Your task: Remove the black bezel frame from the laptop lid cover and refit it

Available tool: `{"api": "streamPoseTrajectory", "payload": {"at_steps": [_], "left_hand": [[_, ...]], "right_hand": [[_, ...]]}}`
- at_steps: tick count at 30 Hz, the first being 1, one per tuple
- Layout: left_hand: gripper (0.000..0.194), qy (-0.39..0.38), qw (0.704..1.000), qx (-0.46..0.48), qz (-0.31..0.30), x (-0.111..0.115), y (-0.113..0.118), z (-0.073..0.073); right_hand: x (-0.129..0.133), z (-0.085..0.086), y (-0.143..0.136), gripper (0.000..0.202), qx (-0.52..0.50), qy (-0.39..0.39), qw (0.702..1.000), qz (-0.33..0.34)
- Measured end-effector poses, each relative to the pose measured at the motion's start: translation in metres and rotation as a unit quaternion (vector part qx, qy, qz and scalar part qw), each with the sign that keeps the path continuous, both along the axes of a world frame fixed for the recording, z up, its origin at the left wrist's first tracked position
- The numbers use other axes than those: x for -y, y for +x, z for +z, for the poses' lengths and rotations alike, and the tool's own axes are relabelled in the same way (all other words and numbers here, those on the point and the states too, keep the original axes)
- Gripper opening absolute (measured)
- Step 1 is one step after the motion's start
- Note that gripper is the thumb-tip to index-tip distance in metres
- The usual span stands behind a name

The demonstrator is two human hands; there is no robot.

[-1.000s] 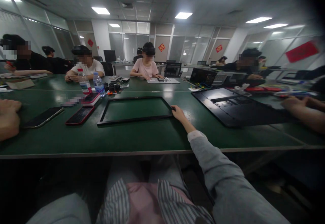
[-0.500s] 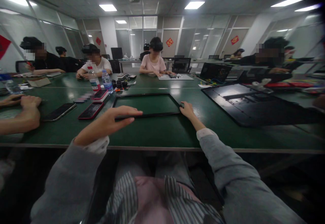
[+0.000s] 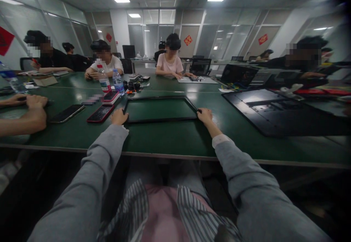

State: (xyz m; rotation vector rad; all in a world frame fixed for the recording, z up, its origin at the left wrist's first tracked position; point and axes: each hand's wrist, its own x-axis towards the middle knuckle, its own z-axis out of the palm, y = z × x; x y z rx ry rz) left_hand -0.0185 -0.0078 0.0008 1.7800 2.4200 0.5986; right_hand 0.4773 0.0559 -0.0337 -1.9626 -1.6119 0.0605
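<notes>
A thin black rectangular frame [image 3: 164,119] lies on the green table [image 3: 164,139] in front of me, with the green tabletop showing through its middle. My left hand [image 3: 119,116] is closed on the frame's left side, near the front left corner. On the opposite side, my right hand [image 3: 205,116] grips the right edge near the front right corner. A phone with a red rim [image 3: 100,113] lies just left of my left hand.
A large black panel [image 3: 282,114] covers the table's right side. Two bottles [image 3: 118,82], another phone [image 3: 67,113] and black cables [image 3: 133,85] stand or lie left and behind. A neighbour's hands [image 3: 37,102] rest at the left; several people sit around.
My left hand has moved from above the frame's front bar to its left side and closed on it. The right hand still holds the right side. The view has shifted slightly.
</notes>
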Motion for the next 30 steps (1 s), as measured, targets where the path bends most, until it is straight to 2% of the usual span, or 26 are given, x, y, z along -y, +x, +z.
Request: {"api": "streamPoseTrajectory", "payload": {"at_steps": [16,23,25,27,28,29,30], "left_hand": [[0.054,0.017,0.999,0.035,0.023,-0.002,0.0,-0.001],[0.052,0.018,0.999,0.03,0.019,0.003,0.002,0.001],[0.052,0.019,0.999,0.031,0.018,0.002,0.002,0.001],[0.052,0.022,0.999,0.033,0.019,0.001,0.001,0.0],[0.052,0.023,0.999,0.033,0.02,0.001,0.001,-0.001],[0.052,0.023,0.999,0.032,0.019,0.0,0.001,-0.002],[0.051,0.023,0.999,0.032,0.018,0.0,0.0,-0.002]], "right_hand": [[0.005,0.006,-0.002,0.036,-0.023,0.018,1.0,0.005],[0.01,0.008,0.0,0.036,-0.021,-0.008,1.0,0.011],[0.012,0.02,-0.01,0.04,-0.051,0.026,0.998,-0.015],[0.027,0.042,-0.033,0.045,-0.117,0.084,0.989,-0.037],[0.043,0.057,-0.05,0.046,-0.168,0.106,0.98,-0.006],[0.068,0.073,-0.07,0.045,-0.232,0.122,0.963,0.053],[0.102,0.088,-0.091,0.044,-0.295,0.119,0.937,0.146]]}}
